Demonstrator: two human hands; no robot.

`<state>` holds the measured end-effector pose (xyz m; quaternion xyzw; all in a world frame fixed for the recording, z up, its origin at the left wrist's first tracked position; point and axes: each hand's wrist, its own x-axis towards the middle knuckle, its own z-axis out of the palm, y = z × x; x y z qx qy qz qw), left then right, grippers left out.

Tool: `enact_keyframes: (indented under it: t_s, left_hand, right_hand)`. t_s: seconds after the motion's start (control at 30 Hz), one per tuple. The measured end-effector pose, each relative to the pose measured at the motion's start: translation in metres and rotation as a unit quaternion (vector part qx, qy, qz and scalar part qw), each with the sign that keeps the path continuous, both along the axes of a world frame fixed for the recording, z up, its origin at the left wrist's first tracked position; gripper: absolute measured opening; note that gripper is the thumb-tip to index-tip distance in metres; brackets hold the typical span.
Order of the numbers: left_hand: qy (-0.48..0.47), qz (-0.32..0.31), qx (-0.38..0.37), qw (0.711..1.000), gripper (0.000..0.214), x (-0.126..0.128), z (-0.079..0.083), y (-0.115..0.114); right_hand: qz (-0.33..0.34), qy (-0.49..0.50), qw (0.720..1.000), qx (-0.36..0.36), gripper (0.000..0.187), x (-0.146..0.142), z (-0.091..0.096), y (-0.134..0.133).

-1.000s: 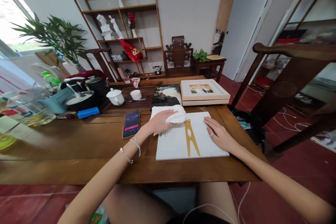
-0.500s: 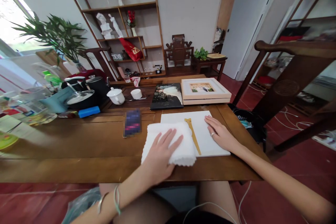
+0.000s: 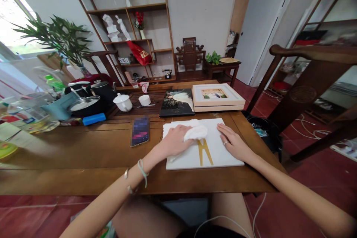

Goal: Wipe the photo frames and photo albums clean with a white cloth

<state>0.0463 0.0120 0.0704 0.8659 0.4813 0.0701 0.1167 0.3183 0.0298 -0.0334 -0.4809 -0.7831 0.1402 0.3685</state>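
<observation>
A white rectangular board (image 3: 223, 152) with golden, leg-like strips (image 3: 205, 151) on its face lies near the table's front edge. My left hand (image 3: 176, 139) presses a bunched white cloth (image 3: 196, 131) onto the board's upper middle, its fingers closed on the cloth. The cloth covers the top of the golden shape. On the board's right side rests my right hand (image 3: 233, 144), open and flat, with a ring on one finger. A phone (image 3: 140, 131) with a blurred screen lies left of the board.
Behind the board are a dark photo panel (image 3: 176, 103) and a pale picture frame (image 3: 218, 96). A white lidded cup (image 3: 122, 102), a small white bowl (image 3: 144, 100), a blue box (image 3: 94, 119) and pots stand left. A wooden chair (image 3: 304, 89) is at right.
My left hand has moved up the board, and the cloth, spread flat before, is now bunched. More of the golden shape's lower part shows. My right hand has stayed in place.
</observation>
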Motion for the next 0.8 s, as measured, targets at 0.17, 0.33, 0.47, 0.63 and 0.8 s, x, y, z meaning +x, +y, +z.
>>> enact_keyframes:
  t_s: [0.17,0.33,0.47,0.63,0.8]
  left_hand:
    - [-0.017,-0.044,0.014,0.999,0.038,0.034,0.002,0.043]
    - [-0.01,-0.066,0.01,0.998,0.042,0.074,-0.004,0.071]
    - [0.021,-0.117,0.001,0.993,0.043,0.094,0.004,0.081]
    - [0.085,-0.101,0.021,0.991,0.039,0.1,0.013,0.075]
    - [0.143,-0.044,0.047,0.988,0.032,0.088,0.012,0.06]
  right_hand:
    - [0.001,-0.013,1.0,0.002,0.042,0.0,0.001,0.0]
    - [0.006,-0.021,1.0,0.003,0.043,0.0,0.004,0.0]
    - [0.01,-0.024,1.0,0.007,0.044,-0.001,0.007,-0.001]
    - [0.013,-0.026,1.0,0.008,0.046,-0.002,0.011,-0.003]
    - [0.025,-0.024,0.999,0.009,0.047,-0.003,0.014,-0.003]
